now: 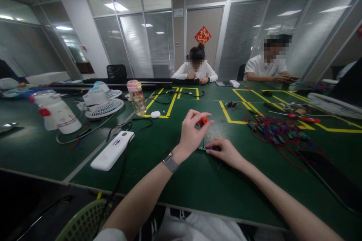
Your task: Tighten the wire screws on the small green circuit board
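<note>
Above the green table, my left hand is curled round the red-orange handle of a small screwdriver, thumb and fingers on either side of it. The screwdriver stands upright, its thin shaft running down to a small green circuit board on the tabletop. My right hand rests low on the table to the right, its fingertips pinching the board's right end. Part of the board is hidden behind the fingers. A short blue wire shows just below my right hand.
Right lies a tangled heap of small boards with red and blue wires, a red-handled screwdriver and a dark flat tray. Left are a white power bank, a pink-lidded bottle and white fans. Two people sit across the table.
</note>
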A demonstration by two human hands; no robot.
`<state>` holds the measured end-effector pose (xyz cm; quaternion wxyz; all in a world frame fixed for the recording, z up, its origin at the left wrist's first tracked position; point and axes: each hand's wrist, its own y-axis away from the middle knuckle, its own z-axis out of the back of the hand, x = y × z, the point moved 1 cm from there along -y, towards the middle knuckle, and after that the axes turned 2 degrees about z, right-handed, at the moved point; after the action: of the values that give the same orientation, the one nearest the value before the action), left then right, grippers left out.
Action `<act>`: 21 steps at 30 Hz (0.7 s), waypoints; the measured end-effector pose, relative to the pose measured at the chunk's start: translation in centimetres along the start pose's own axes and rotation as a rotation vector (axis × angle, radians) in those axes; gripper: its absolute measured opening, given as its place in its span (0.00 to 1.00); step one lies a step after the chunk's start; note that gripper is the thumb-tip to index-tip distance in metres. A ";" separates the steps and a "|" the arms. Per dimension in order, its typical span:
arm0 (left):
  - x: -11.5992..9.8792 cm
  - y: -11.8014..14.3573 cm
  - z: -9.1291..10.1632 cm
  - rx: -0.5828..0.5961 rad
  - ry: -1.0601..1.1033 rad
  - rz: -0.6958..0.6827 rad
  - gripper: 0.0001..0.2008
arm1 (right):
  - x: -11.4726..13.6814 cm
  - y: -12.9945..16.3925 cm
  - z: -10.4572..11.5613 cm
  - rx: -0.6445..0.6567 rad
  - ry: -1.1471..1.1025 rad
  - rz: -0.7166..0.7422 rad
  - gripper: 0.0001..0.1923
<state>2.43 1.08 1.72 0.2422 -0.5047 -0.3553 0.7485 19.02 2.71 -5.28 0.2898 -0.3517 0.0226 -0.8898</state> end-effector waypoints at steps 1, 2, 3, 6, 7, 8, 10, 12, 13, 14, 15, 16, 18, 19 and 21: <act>0.0 0.0 0.0 0.024 0.025 0.014 0.10 | 0.0 0.0 0.0 0.005 0.001 -0.004 0.09; 0.0 -0.1 0.0 0.056 0.068 0.033 0.12 | 0.1 0.0 0.0 0.010 0.001 -0.006 0.09; 0.1 -0.1 -0.1 0.095 0.128 0.060 0.14 | 0.1 0.0 0.1 0.014 0.000 -0.006 0.10; 0.6 -0.4 -0.3 0.171 0.396 0.180 0.16 | 0.0 0.0 0.1 0.020 -0.010 -0.004 0.10; 0.8 -0.5 -0.4 0.195 0.475 0.223 0.16 | -0.1 0.0 0.1 0.020 -0.016 -0.003 0.09; 0.9 -0.5 -0.4 0.215 0.533 0.258 0.16 | -0.2 0.0 0.0 0.020 -0.020 -0.003 0.09; 1.1 -0.6 -0.5 0.221 0.561 0.281 0.15 | -0.3 0.0 0.0 0.017 -0.025 -0.003 0.09; 1.1 -0.5 -0.5 0.180 0.465 0.243 0.14 | -0.3 0.0 -0.1 0.013 -0.025 -0.003 0.09; 1.1 -0.5 -0.4 0.145 0.390 0.209 0.12 | -0.3 0.0 -0.1 0.013 -0.023 -0.002 0.09; 1.0 -0.5 -0.2 0.106 0.307 0.174 0.11 | -0.2 0.0 -0.1 0.013 -0.020 -0.001 0.09; 1.0 -0.5 -0.1 0.070 0.230 0.141 0.09 | -0.2 0.0 -0.1 0.013 -0.016 0.000 0.09; 0.9 -0.5 0.1 0.047 0.169 0.114 0.08 | -0.2 0.0 -0.1 0.013 -0.013 0.000 0.09; 0.7 -0.5 0.3 0.055 0.114 0.082 0.08 | -0.2 0.0 -0.1 0.011 -0.010 0.001 0.09; 0.6 -0.5 0.4 0.083 0.116 0.074 0.10 | -0.2 0.0 -0.1 0.009 -0.011 0.002 0.09; 0.5 -0.5 0.4 0.146 0.155 0.067 0.15 | -0.3 0.0 -0.1 0.008 -0.015 0.006 0.09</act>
<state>1.91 1.70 1.92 0.2798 -0.5537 -0.2630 0.7389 19.10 2.88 -5.55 0.2938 -0.3573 0.0178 -0.8864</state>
